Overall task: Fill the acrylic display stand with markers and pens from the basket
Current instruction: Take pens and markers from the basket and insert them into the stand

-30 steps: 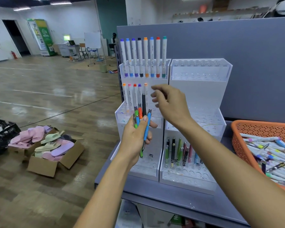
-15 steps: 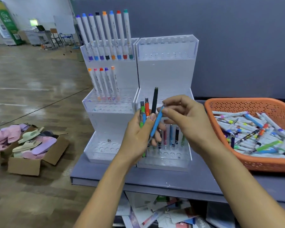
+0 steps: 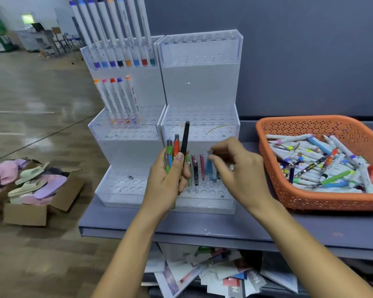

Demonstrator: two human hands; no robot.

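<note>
Two clear acrylic stands stand side by side on the grey shelf, the left stand [image 3: 125, 134] and the right stand [image 3: 199, 87]. White markers [image 3: 114, 33] fill the left stand's top row, and a few more sit on its middle tier. My left hand [image 3: 167, 181] grips a bundle of pens [image 3: 177, 147]: green, orange, black and blue. My right hand [image 3: 235, 166] pinches the top of a blue pen [image 3: 209, 166] standing in the right stand's bottom tier, beside several pens set there. The orange basket [image 3: 310, 198] of pens and markers lies at the right.
A grey partition [image 3: 299, 50] backs the shelf [image 3: 181, 226]. Papers are piled under the shelf. On the floor at the left sit cardboard boxes of slippers [image 3: 30, 186]. Many holes in both stands hold nothing.
My right hand took the blue pen from the bundle in my left hand and lowered it into a hole in the right stand's bottom tier. The view tilted down and to the right.
</note>
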